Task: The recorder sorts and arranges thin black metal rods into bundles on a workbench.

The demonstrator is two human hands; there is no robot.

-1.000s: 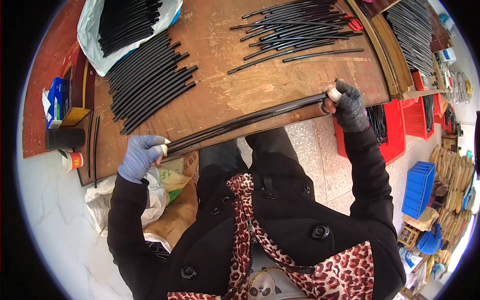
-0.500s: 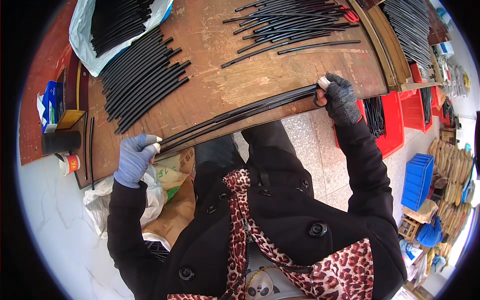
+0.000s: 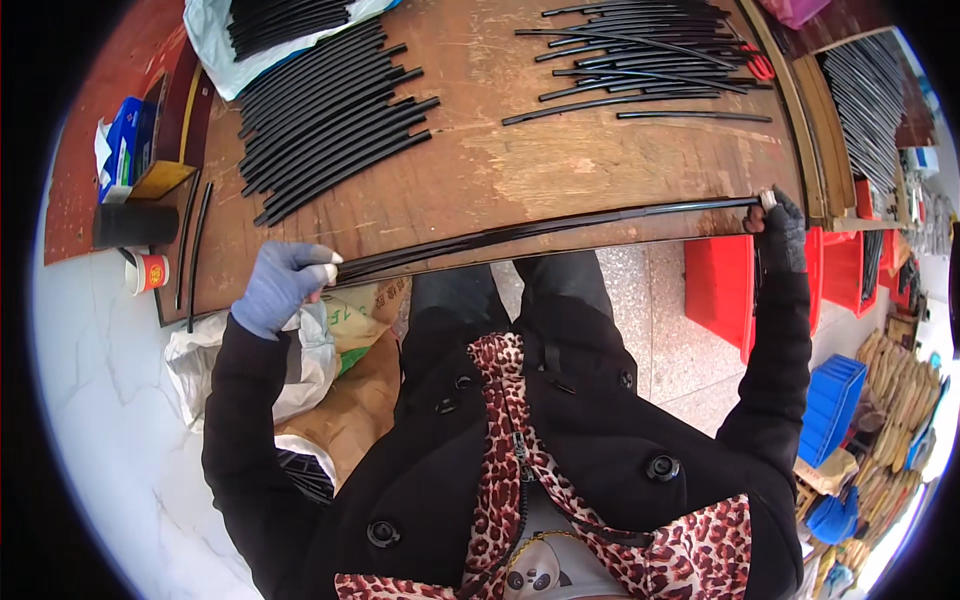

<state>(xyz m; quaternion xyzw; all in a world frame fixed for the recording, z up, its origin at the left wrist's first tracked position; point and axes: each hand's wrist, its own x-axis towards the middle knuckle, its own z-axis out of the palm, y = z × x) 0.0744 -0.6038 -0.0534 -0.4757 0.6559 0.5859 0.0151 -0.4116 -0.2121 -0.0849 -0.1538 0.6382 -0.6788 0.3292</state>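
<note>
Holding dark tubes point(image 3: 520, 232) | left hand point(image 3: 280, 285), right hand point(image 3: 780, 232) pinch opposite ends — I'd say for straightness | tube pile point(image 3: 330, 130) farther back — likely for room

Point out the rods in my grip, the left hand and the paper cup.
Rods point(image 3: 540, 228): head view, mid-length, between the two hands.
Left hand point(image 3: 276, 284): head view, on the back of its glove.
Paper cup point(image 3: 150, 273): head view, on its side wall.
</note>
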